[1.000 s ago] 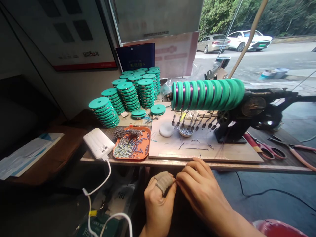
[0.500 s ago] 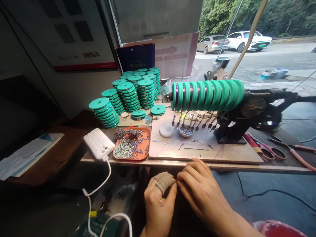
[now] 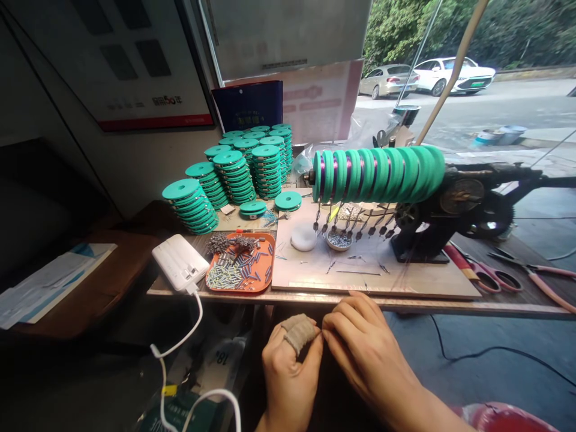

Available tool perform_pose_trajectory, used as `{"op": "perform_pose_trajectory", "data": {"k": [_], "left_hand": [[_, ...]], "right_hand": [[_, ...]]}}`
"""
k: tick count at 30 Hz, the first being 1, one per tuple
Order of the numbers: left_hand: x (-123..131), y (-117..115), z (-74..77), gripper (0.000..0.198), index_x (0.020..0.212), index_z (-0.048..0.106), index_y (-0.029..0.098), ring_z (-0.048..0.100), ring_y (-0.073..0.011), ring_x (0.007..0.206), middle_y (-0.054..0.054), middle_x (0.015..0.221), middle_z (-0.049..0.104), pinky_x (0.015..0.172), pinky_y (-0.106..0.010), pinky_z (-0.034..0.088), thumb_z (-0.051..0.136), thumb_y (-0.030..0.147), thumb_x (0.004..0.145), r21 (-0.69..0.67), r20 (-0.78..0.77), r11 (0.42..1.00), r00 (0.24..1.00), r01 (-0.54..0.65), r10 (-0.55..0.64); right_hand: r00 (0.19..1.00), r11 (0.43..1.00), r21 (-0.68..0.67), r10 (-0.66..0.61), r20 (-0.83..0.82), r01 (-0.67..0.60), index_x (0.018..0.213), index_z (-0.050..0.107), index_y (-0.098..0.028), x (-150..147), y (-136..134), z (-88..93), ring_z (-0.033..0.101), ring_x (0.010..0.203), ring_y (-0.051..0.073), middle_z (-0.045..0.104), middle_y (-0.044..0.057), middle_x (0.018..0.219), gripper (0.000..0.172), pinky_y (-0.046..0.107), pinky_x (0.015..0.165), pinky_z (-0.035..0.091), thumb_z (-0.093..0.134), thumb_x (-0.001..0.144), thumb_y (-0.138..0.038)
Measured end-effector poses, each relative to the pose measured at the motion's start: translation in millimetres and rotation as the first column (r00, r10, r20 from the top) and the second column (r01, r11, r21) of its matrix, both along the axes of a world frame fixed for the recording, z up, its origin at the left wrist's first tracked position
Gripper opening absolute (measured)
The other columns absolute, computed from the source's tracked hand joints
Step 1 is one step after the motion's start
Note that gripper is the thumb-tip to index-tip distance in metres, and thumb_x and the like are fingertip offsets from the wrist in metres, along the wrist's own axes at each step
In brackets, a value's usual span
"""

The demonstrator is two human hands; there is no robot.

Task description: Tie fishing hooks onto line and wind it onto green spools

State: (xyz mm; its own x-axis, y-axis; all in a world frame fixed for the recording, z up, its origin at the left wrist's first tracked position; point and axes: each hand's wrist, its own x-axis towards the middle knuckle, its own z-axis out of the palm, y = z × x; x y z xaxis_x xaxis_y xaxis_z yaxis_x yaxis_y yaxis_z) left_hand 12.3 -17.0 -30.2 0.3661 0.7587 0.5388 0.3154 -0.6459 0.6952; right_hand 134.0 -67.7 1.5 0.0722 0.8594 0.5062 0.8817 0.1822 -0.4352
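At lower centre, we see the left hand (image 3: 290, 367) and right hand (image 3: 369, 343) nearly meeting, unchanged since a second ago; fine fingertip work seems ongoing (their grip, we cannot tell). Green spools (image 3: 378, 175) line the upper right.

"50" on wall poster (image 3: 135, 66); "18" on plastic bag (image 3: 220, 366); other lettering unclear.

It looks like a small workshop: the counter (image 3: 504, 300) holds a black machine (image 3: 463, 195), stacks of green spools (image 3: 234, 177), scissors (image 3: 490, 269) and pliers (image 3: 524, 264).
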Motion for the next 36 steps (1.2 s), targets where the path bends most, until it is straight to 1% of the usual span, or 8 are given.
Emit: {"op": "perform_pose_trajectory", "data": {"k": [6, 11, 15, 20, 28, 36], "left_hand": [[-0.4, 0.9, 1.0, 0.012, 0.077, 0.065, 0.018, 0.066, -0.0163, 0.068, -0.003, 0.073, 0.069, 0.064, -0.026, 0.056, 0.059, 0.008, 0.072, 0.003, 0.011, 1.000, 1.000, -0.006, 0.006], [-0.5, 0.0, 1.3, 0.011, 0.076, 0.064, 0.018, 0.066, -0.0163, 0.068, -0.003, 0.073, 0.069, 0.063, -0.026, 0.056, 0.060, 0.009, 0.072, 0.008, -0.004, 1.000, 1.000, 0.007, -0.007], [-0.4, -0.2, 1.0, 0.012, 0.078, 0.065, 0.018, 0.066, -0.0168, 0.069, -0.004, 0.074, 0.069, 0.064, -0.027, 0.056, 0.059, 0.009, 0.073, -0.014, 0.008, 1.000, 1.000, 0.001, 0.000], [-0.5, 0.1, 1.5, 0.008, 0.076, 0.065, 0.018, 0.066, -0.0169, 0.065, -0.004, 0.072, 0.069, 0.062, -0.026, 0.056, 0.061, 0.012, 0.072, -0.040, 0.022, 0.999, 0.999, -0.022, 0.023], [0.2, 0.3, 3.0, 0.010, 0.076, 0.065, 0.017, 0.066, -0.0158, 0.067, -0.003, 0.072, 0.069, 0.063, -0.025, 0.055, 0.061, 0.010, 0.072, -0.043, 0.034, 0.999, 0.999, -0.013, 0.015], [0.4, 0.6, 1.6, 0.009, 0.076, 0.066, 0.018, 0.066, -0.0169, 0.066, -0.003, 0.071, 0.069, 0.062, -0.026, 0.055, 0.061, 0.011, 0.072, -0.052, 0.032, 0.998, 0.999, -0.022, 0.024]], "right_hand": [[1.000, 1.000, 0.030, -0.009, -0.023, 0.010, 0.073, 0.057, -0.016, -1.6, -0.6, -3.1, 0.044, 0.071, 0.018, 0.052, 0.004, 0.067, 0.019, 0.040, 0.084, 0.035, 0.042, 0.082, -0.009], [1.000, 1.000, 0.005, 0.002, -0.031, -0.002, 0.071, 0.056, -0.016, -0.2, 0.7, -1.1, 0.042, 0.069, 0.018, 0.051, 0.004, 0.066, 0.020, 0.037, 0.076, 0.038, 0.041, 0.084, -0.010], [1.000, 1.000, 0.002, 0.012, -0.022, -0.012, 0.072, 0.056, -0.016, 0.0, 0.7, -0.3, 0.043, 0.070, 0.018, 0.052, 0.004, 0.066, 0.021, 0.038, 0.078, 0.038, 0.040, 0.084, -0.010], [1.000, 1.000, 0.018, -0.002, -0.031, 0.002, 0.072, 0.056, -0.017, 0.8, 0.1, 1.8, 0.043, 0.069, 0.017, 0.051, 0.003, 0.066, 0.021, 0.036, 0.076, 0.038, 0.040, 0.085, -0.013], [0.999, 1.000, 0.025, -0.001, -0.042, 0.002, 0.072, 0.055, -0.017, 0.1, 0.5, 1.7, 0.043, 0.069, 0.017, 0.051, 0.003, 0.066, 0.020, 0.036, 0.075, 0.038, 0.041, 0.084, -0.011], [1.000, 0.999, 0.032, -0.005, -0.026, 0.006, 0.071, 0.056, -0.017, 0.7, 0.7, 2.0, 0.044, 0.069, 0.017, 0.052, 0.003, 0.066, 0.021, 0.037, 0.078, 0.038, 0.040, 0.085, -0.012]]}}
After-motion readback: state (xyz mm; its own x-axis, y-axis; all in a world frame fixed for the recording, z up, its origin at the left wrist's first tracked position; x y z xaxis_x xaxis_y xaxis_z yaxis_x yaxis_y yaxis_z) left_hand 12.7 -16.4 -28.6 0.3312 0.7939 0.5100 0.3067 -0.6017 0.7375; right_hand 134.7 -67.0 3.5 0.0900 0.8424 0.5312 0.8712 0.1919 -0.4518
